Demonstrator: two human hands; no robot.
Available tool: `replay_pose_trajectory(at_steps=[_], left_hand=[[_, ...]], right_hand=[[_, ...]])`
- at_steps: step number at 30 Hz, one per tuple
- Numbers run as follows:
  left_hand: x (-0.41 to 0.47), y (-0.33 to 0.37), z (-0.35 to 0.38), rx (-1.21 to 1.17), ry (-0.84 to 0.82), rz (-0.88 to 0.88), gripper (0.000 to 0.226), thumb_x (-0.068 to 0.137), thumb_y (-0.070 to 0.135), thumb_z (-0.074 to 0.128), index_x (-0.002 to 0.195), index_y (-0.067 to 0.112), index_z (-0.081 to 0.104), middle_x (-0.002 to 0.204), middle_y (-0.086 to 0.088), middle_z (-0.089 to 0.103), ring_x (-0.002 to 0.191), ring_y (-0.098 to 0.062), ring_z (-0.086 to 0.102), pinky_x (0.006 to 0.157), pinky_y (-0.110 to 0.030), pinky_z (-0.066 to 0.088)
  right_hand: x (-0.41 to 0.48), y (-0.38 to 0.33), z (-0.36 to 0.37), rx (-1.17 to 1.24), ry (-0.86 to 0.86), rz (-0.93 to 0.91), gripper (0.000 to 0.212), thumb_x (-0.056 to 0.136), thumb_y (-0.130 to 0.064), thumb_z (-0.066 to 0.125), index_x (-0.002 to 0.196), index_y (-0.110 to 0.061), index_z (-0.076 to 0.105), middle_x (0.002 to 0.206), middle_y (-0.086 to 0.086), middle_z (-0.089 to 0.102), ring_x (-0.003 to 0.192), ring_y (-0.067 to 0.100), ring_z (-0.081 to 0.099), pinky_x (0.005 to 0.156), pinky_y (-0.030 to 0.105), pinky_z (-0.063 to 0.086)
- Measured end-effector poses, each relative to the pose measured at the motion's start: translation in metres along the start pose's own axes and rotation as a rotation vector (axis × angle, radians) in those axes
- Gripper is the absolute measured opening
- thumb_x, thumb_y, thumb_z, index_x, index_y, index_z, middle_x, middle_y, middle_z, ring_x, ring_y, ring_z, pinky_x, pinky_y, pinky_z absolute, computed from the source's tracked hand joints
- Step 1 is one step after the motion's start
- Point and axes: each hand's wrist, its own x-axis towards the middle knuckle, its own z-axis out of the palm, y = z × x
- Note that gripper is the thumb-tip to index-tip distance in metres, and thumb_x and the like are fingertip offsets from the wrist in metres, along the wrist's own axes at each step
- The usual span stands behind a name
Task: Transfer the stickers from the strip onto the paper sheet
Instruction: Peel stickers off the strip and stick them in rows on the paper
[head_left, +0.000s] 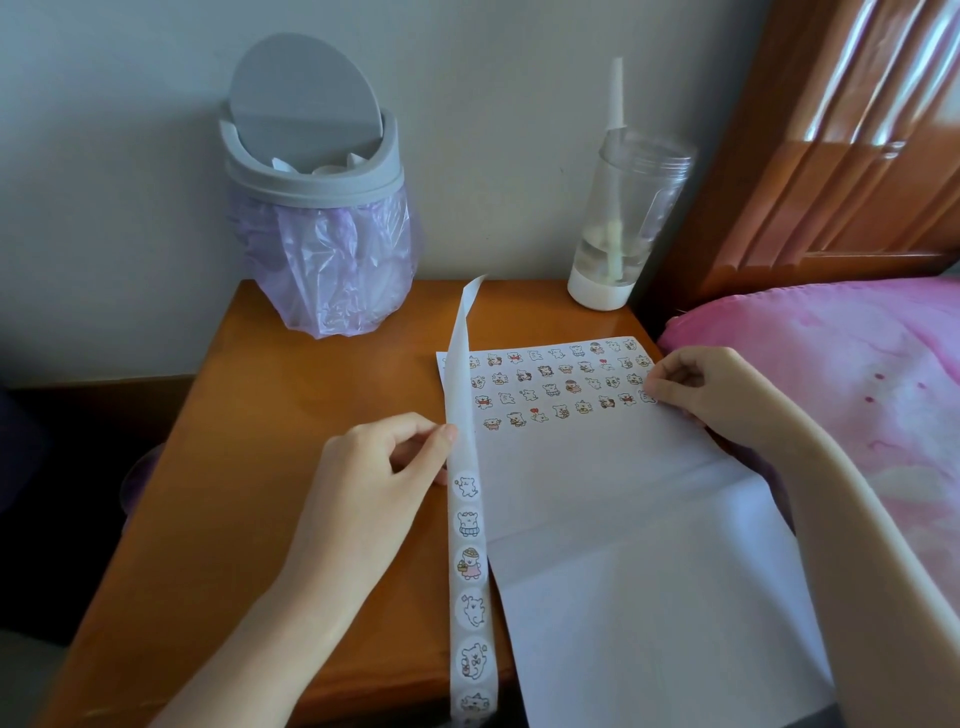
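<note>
head: strip (470, 566) in l grip (374, 478) (pinched)

strip (466, 452) running off the bottom edge, paper sheet (649, 571) cut there too, its stickers (561, 385) too small to read

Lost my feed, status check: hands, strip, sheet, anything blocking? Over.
Left hand pinches strip, top end lifted. Right hand fingertips on sticker at paper sheet right edge; pinch or press unclear. Strip overlaps sheet's left edge; else clear.
</note>
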Motion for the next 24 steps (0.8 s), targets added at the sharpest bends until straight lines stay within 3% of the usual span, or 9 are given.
replay_pose_trajectory(at_steps=[4,7,11,17,24], left_hand=[[0.0003,-0.0003,-0.0001,-0.001,-0.003,-0.004,0.021,0.090,0.034,0.057,0.076,0.028,0.071,0.067,0.018,0.070,0.062,0.003,0.064,0.052,-0.015,0.048],[0.0001,-0.0002,0.0000,0.003,-0.004,-0.004,0.020,0.090,0.033,0.057,0.076,0.028,0.070,0.069,0.019,0.070,0.063,0.003,0.064,0.055,-0.020,0.052],[-0.0009,0.0018,-0.0002,0.010,0.002,-0.002,0.021,0.091,0.032,0.057,0.075,0.027,0.071,0.064,0.016,0.069,0.057,0.005,0.061,0.050,-0.010,0.043],[-0.0011,0.0045,-0.0002,0.025,0.008,0.011,0.024,0.092,0.031,0.057,0.074,0.023,0.071,0.062,0.013,0.069,0.051,0.006,0.057,0.047,-0.007,0.037],[-0.0002,0.0023,0.0005,0.028,-0.001,0.004,0.024,0.091,0.034,0.056,0.073,0.025,0.070,0.066,0.014,0.070,0.065,0.002,0.065,0.054,-0.013,0.046]], right_hand=[[-0.0005,0.0002,0.0025,-0.044,0.032,-0.002,0.006,0.084,-0.016,0.070,0.079,-0.018,0.067,0.079,0.001,0.065,0.073,0.014,0.057,0.073,0.027,0.046],[-0.0022,-0.0009,0.0032,-0.053,0.052,-0.005,0.004,0.083,-0.018,0.071,0.081,-0.016,0.068,0.078,-0.001,0.065,0.072,0.012,0.056,0.069,0.023,0.044],[-0.0043,0.0004,0.0044,-0.047,0.085,-0.008,0.007,0.080,-0.021,0.074,0.079,-0.018,0.068,0.073,0.000,0.062,0.066,0.012,0.052,0.063,0.023,0.040],[-0.0045,0.0023,0.0030,0.050,0.116,0.056,0.030,0.070,-0.027,0.082,0.089,-0.020,0.060,0.073,-0.002,0.057,0.065,0.013,0.050,0.063,0.028,0.041],[-0.0048,0.0040,0.0034,0.029,0.120,0.036,0.015,0.079,-0.016,0.075,0.087,-0.016,0.063,0.074,-0.001,0.056,0.068,0.015,0.049,0.067,0.024,0.040]])
